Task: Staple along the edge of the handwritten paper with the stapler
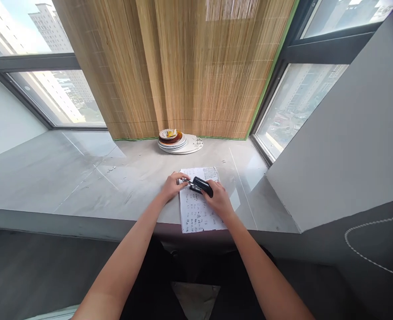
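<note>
A black stapler (203,186) with its top swung up from its metal rail lies over handwritten paper (196,211) on the grey stone sill. My right hand (220,198) is closed round the stapler's rear end. At the stapler's other end, my left hand (173,186) pinches with thumb and forefinger at the silvery metal tip. Whether a staple strip is between those fingers is too small to tell. The sheet reaches past the sill's front edge, with a printed square at its top right.
Behind the paper stands a stack of plates (172,143) with a small yellow item on top. A bamboo blind (183,71) hangs at the back. Windows flank it, and a white slanted wall (336,146) rises at right. A beaded cord (359,254) hangs at lower right.
</note>
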A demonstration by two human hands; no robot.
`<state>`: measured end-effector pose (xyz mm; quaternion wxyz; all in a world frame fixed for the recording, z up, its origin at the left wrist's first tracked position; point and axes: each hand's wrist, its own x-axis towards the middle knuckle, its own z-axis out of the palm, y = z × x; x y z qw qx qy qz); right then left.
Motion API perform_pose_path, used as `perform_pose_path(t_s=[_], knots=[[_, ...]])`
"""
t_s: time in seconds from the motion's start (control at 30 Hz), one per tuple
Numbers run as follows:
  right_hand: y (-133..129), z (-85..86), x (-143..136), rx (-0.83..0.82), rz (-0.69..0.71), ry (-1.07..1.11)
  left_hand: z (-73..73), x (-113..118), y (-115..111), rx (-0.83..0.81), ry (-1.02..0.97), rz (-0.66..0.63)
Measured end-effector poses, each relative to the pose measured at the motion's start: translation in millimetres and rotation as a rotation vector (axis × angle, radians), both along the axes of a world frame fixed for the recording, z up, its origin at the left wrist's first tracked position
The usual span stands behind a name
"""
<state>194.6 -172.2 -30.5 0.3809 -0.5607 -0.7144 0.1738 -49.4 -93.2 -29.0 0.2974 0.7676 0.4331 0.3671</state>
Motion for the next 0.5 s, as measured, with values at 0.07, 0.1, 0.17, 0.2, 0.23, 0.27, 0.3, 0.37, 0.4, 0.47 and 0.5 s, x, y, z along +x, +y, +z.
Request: perform_pose_path(t_s=[0.07, 0.1, 0.17, 0.2, 0.23, 0.27, 0.3, 0.37, 0.4, 0.47, 0.5], knots=[[-0.7, 0.3, -0.2, -0.001, -0.007, -0.01, 1.6, 0.1, 0.0, -0.024, 0.011, -0.002], [-1.0, 0.6, -0.3, -0.001, -0.007, -0.014, 2.4, 0.2, 0.0, -0.038, 0.022, 0.005], [-1.3, 1.5, -0.5, 0.005, -0.001, -0.018, 4.1, 0.2, 0.1, -0.058, 0.059, 0.016], [-1.5, 2.1, -0.6, 0.008, 0.002, -0.018, 4.9, 0.1, 0.3, -0.062, 0.076, 0.019], [-1.6, 2.7, -0.8, 0.011, 0.003, -0.017, 5.7, -0.1, 0.5, -0.065, 0.09, 0.019], [-1.8, 3.4, -1.0, 0.012, 0.004, -0.014, 6.4, -0.3, 0.5, -0.063, 0.098, 0.016], [-1.9, 4.0, -1.2, 0.009, 0.003, -0.01, 7.0, -0.6, 0.5, -0.056, 0.1, 0.005], [-2.1, 5.2, -1.4, 0.0, -0.001, 0.0, 7.8, -1.1, 0.0, -0.037, 0.09, -0.023], [-2.2, 5.5, -1.3, -0.005, -0.001, 0.005, 7.9, -1.3, -0.3, -0.025, 0.081, -0.035], [-2.1, 5.7, -1.1, -0.013, -0.002, 0.012, 7.5, -1.4, -1.0, -0.012, 0.069, -0.036], [-1.8, 5.5, -0.8, -0.014, -0.002, 0.013, 6.9, -1.2, -1.3, -0.01, 0.065, -0.023]])
